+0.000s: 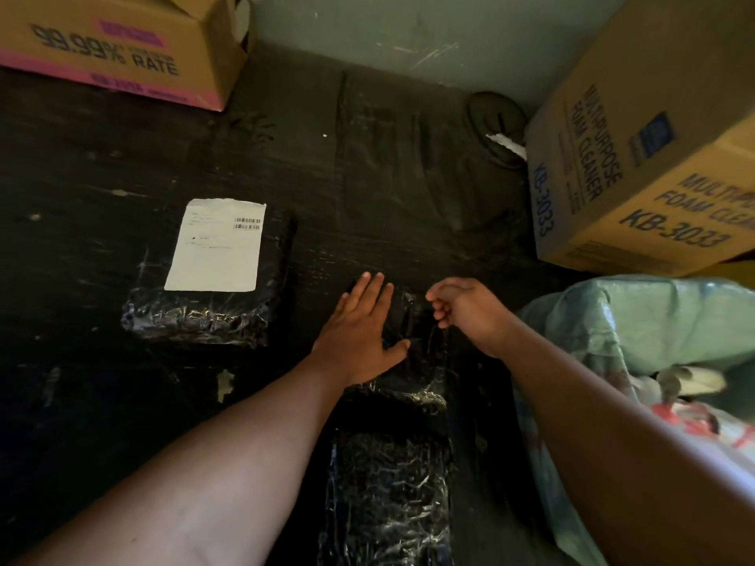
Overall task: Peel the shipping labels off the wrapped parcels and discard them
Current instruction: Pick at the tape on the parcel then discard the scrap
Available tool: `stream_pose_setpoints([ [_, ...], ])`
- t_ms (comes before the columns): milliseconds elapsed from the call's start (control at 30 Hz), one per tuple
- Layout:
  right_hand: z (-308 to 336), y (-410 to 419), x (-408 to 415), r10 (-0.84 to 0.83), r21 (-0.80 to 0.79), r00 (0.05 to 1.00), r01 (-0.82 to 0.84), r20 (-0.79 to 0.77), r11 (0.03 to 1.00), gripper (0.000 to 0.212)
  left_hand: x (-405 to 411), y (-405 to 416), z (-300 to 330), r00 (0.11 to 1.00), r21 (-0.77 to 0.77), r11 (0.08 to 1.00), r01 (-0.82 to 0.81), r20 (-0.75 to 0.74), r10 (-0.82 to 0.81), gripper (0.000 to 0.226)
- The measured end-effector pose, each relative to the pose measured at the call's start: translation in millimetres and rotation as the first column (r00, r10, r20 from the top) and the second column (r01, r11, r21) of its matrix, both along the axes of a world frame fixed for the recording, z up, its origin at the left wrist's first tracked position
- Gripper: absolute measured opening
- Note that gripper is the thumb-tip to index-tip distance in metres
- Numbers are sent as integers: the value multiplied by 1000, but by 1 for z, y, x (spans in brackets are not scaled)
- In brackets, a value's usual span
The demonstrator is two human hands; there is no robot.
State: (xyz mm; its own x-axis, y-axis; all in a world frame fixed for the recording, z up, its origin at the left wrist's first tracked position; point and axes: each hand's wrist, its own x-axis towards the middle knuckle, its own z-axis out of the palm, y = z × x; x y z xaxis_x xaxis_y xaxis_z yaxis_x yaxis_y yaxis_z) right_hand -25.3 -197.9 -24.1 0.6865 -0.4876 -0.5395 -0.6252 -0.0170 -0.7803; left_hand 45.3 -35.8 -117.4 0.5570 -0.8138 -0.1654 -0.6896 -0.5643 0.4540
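Three parcels in shiny black wrap lie on the dark surface. The left parcel (196, 316) carries a white shipping label (216, 247) with barcodes on its top. My left hand (359, 332) lies flat, fingers spread, on the middle parcel (412, 353), which shows no label. My right hand (470, 312) hovers at that parcel's right edge with fingers curled in; whether it pinches anything is unclear. A third black parcel (388, 496) lies nearer me, between my forearms, with no label visible.
A cardboard box with pink print (118, 47) stands at the back left. A foam cleaner carton (637, 169) stands at the right. Below it is a pale green plastic bag (637, 320) holding paper scraps. A dark coiled object (496, 116) lies by the back wall.
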Motion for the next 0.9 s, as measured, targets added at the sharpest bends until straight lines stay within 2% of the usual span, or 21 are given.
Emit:
stream_pose_setpoints([
  [167, 18, 3, -23, 39, -79, 999, -40, -12, 996, 24, -1, -2, 8, 1000, 101, 995, 16, 17, -18, 95],
  [367, 50, 15, -50, 41, -231, 999, -44, -17, 972, 31, 0, -3, 22, 996, 239, 970, 49, 63, -66, 92],
  [533, 61, 21, -78, 62, -311, 998, -63, -14, 948, 33, -15, 5, 24, 1000, 189, 982, -8, 25, 4, 88],
  [667, 56, 28, -94, 89, -477, 994, -112, -70, 872, 38, -22, 16, 26, 1000, 192, 981, -2, 21, -2, 87],
  [800, 69, 25, -111, 105, -529, 985, -163, -139, 832, 30, -29, 17, 41, 1000, 210, 978, 13, 15, -17, 87],
  [900, 98, 17, -131, 122, -639, 976, -212, -182, 740, 24, -47, -1, 64, 998, 145, 988, 54, 32, -59, 84],
])
